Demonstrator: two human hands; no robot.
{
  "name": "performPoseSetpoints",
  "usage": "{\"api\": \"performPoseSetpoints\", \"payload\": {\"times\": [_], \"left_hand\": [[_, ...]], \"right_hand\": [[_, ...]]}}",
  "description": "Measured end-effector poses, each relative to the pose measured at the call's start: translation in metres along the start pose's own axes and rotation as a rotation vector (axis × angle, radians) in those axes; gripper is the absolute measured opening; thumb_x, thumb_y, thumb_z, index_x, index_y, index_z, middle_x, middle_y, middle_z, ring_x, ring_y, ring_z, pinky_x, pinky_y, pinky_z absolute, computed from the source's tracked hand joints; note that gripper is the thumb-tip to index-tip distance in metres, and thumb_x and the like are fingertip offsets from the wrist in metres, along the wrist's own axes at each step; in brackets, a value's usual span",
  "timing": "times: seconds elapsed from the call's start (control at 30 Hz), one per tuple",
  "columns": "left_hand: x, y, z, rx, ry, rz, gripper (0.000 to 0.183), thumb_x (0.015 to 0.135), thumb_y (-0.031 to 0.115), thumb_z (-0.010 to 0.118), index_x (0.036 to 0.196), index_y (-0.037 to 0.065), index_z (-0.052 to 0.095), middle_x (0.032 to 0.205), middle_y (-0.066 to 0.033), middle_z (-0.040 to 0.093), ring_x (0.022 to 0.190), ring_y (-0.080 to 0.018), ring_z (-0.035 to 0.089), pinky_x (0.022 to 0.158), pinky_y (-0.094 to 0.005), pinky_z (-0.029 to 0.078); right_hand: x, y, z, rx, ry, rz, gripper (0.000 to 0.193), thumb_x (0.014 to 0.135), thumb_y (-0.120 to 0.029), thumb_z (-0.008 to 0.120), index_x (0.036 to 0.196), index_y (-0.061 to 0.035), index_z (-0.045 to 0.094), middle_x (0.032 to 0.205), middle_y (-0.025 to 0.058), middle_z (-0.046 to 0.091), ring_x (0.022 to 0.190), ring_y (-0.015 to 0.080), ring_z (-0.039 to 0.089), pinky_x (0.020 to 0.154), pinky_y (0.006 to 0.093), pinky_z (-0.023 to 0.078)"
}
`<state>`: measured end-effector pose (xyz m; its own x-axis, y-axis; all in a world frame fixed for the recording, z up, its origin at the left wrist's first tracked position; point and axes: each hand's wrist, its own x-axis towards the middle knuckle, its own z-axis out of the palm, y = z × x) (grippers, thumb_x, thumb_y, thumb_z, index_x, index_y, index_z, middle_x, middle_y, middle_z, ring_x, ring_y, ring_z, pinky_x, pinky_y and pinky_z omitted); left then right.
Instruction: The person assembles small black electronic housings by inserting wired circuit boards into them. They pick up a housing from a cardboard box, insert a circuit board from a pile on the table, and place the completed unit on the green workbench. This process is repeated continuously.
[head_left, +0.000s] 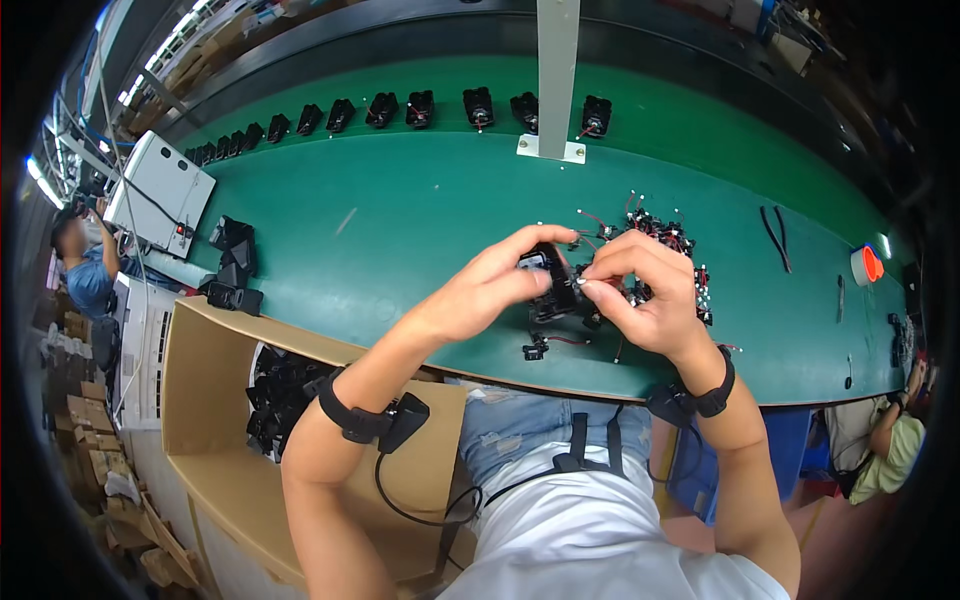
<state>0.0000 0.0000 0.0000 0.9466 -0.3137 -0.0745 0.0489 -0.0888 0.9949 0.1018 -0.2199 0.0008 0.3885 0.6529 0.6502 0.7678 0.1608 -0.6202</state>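
Note:
My left hand [488, 285] is closed around a black plastic housing [561, 292], thumb on its near side and fingers over the far edge. At the housing's right side, my right hand [648, 292] pinches a small white connector [581, 282]; a bit of red wire shows by the fingers. Beyond and beneath the right hand spreads a pile of small black parts with red and black wires [664, 232], their ends tipped white. One such part [537, 347] lies apart, near the table's front edge. The inside of the housing is mostly hidden by my left thumb.
Several black housings [420, 110] line the green belt at the back, behind a metal post [556, 90]. Pliers [775, 240] and an orange-and-white roll [866, 265] lie right. A cardboard box [215, 400] with black parts stands at front left, near stacked black housings [234, 262].

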Motion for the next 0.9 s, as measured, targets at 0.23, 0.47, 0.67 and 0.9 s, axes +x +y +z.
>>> {"api": "performPoseSetpoints", "payload": {"times": [0.23,0.47,0.67,0.9], "left_hand": [[-0.015,0.014,0.016,-0.034,0.028,-0.055,0.088,0.077,0.011,0.076,0.148,0.006,0.025,0.135,-0.0099,0.045,0.126,-0.0187,0.048,0.104,-0.0318,0.042],[-0.007,0.003,0.02,-0.332,0.08,-0.006,0.076,0.089,0.061,0.043,0.127,-0.005,0.052,0.108,-0.0181,0.068,0.081,-0.0277,0.071,0.085,-0.0385,0.056],[-0.01,-0.003,0.016,-0.409,0.124,-0.121,0.066,0.098,0.052,0.032,0.101,-0.005,0.066,0.079,-0.018,0.068,0.06,-0.028,0.066,0.058,-0.0376,0.055],[-0.009,-0.008,0.011,-0.226,0.121,-0.214,0.056,0.101,0.045,0.036,0.09,-0.001,0.066,0.073,-0.0147,0.067,0.051,-0.0211,0.061,0.049,-0.0292,0.049]], "right_hand": [[0.001,-0.006,0.001,0.04,-0.037,0.024,0.014,0.081,-0.001,0.077,0.092,0.0,0.068,0.092,0.0113,0.068,0.075,0.0194,0.066,0.065,0.0302,0.054],[-0.002,-0.01,0.008,0.137,-0.033,0.015,0.014,0.082,-0.002,0.076,0.092,0.0009,0.066,0.101,0.0129,0.066,0.084,0.0245,0.067,0.077,0.033,0.055],[0.001,-0.02,0.01,-0.081,-0.033,-0.215,0.022,0.074,-0.001,0.08,0.089,0.0002,0.065,0.099,0.0125,0.065,0.082,0.0289,0.066,0.071,0.0369,0.055],[0.002,-0.024,0.009,-0.166,-0.14,-0.308,0.024,0.073,-0.005,0.078,0.091,0.0005,0.064,0.104,0.011,0.063,0.09,0.0304,0.064,0.073,0.039,0.055]]}}
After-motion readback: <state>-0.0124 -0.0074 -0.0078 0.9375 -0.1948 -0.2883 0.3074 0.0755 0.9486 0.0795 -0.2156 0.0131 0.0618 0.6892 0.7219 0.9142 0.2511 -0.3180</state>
